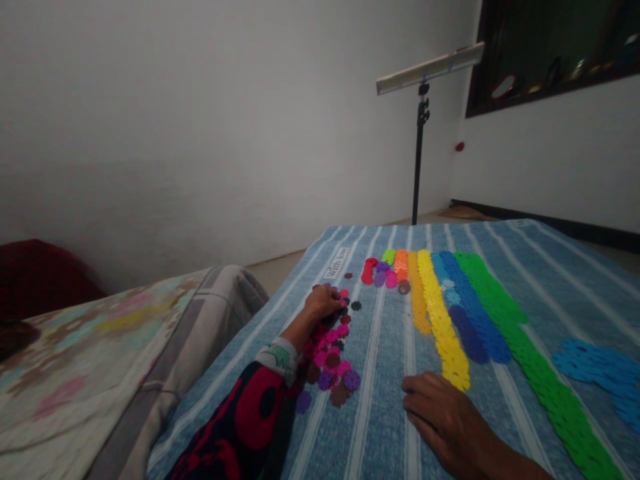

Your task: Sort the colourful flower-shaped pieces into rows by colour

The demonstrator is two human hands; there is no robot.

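The loose pile of mixed discs (332, 361) stretches lengthwise from mid-frame towards the bottom centre, its discs lying flat. The left hand (323, 304) covers its upper end, fingers bent down; whether they pinch a disc, I cannot tell. The yellow row (440, 313) slants down-right, ending just above the right hand (440, 415), whose fingers are pressed together, pointing left.

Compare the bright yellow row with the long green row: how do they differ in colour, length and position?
The yellow row is bright yellow, while the green row is green. The yellow row is shorter, ending near the right hand; the green row runs on to the picture's bottom edge. The yellow row lies left of the green row. Both are flat, notched pieces on striped cloth.
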